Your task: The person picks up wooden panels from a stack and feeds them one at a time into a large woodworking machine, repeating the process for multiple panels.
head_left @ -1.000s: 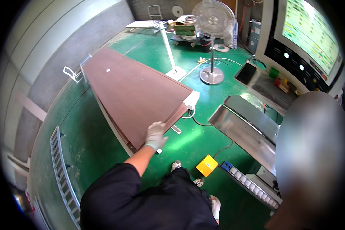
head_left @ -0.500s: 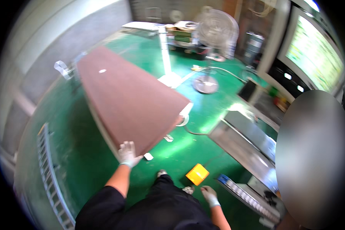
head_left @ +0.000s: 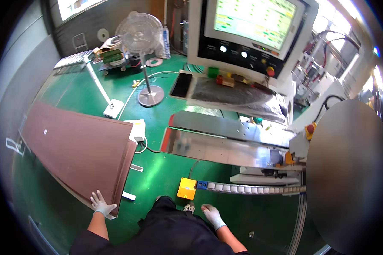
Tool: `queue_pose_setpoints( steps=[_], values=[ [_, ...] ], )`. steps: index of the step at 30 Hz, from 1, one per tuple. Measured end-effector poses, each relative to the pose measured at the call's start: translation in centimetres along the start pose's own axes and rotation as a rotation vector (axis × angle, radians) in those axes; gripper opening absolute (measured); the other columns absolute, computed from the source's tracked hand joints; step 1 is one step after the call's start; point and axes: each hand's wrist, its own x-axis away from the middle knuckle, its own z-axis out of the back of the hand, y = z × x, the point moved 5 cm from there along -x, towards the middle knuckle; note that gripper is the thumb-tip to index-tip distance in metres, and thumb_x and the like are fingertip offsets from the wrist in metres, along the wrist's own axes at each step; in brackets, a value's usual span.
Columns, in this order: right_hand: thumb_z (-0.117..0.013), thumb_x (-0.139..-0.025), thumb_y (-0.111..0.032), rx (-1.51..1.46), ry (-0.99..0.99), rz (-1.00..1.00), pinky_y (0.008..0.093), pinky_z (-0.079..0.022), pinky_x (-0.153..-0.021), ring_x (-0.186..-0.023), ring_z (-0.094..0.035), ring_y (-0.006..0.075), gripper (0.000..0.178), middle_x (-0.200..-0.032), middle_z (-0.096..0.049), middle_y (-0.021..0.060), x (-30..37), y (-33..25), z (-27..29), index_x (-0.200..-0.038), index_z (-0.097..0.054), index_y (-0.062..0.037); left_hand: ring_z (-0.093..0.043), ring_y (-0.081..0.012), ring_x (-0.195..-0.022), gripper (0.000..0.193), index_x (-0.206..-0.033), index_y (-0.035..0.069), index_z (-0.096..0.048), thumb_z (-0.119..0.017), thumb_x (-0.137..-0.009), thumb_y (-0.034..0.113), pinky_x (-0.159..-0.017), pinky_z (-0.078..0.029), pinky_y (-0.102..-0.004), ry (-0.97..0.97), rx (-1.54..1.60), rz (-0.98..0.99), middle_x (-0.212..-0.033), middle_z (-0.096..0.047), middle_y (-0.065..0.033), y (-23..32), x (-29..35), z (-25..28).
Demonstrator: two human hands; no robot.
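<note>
My left hand, in a white glove, lies with fingers spread on the near corner of a long brown panel. A brown edge below that panel's right end suggests another sheet beneath it. In a matching glove, my right hand hangs by my right thigh with its fingers curled together, and nothing shows in it. Closest to this hand is a yellow box on the floor, a little ahead and to its left, with a cable running from it.
A metal machine bed stands ahead to the right, below a control panel with a lit screen. A segmented rail extends right from beside the yellow box. Further off are a pedestal fan and a white post. Cables cross the green floor.
My view has swung right, bringing the control panel and machine bed toward the middle. My left hand stays on the brown panel; my right hand stays low at my side.
</note>
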Motion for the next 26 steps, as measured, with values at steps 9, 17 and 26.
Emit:
queue_pose_setpoints(
  steps=[9, 17, 26],
  values=[
    [-0.056, -0.097, -0.014, -0.415, 0.045, 0.144, 0.0316, -0.053, -0.082, -0.088, -0.068, 0.0183, 0.022, -0.093, -0.072, 0.0107, -0.2, -11.6, 5.3, -0.101, -0.070, 0.0014, -0.039, -0.0424, -0.134, 0.068, -0.140, -0.004, -0.041, -0.067, -0.086, 0.027, -0.113, -0.032, -0.0475, 0.570, 0.398, -0.552, -0.145, -0.040, -0.0264, 12.1, -5.3, 2.1],
    [-0.061, -0.091, -0.007, 0.023, 0.879, 0.605, 0.0338, -0.052, -0.081, -0.092, -0.067, 0.0241, 0.017, -0.098, -0.070, 0.0136, -7.6, -19.5, 25.5, -0.104, -0.069, 0.0004, -0.035, -0.0391, -0.138, 0.062, -0.137, 0.007, -0.047, -0.067, -0.083, 0.030, -0.116, -0.026, -0.0514, 0.534, 0.283, -1.579, -0.144, -0.044, -0.0194, 47.6, 10.6, 11.4],
    [-0.064, -0.087, -0.035, 0.632, 0.546, -0.028, 0.0467, -0.039, -0.105, -0.128, -0.049, 0.0391, 0.047, -0.132, -0.057, 0.0231, -28.1, -14.9, 39.6, -0.124, -0.064, -0.0072, -0.038, -0.0356, -0.137, 0.075, -0.143, 0.009, -0.044, -0.060, -0.085, 0.052, -0.116, -0.022, -0.0535, 0.483, 0.092, -1.405, -0.144, -0.046, -0.0185, 61.4, 12.0, 11.3]
  ],
)
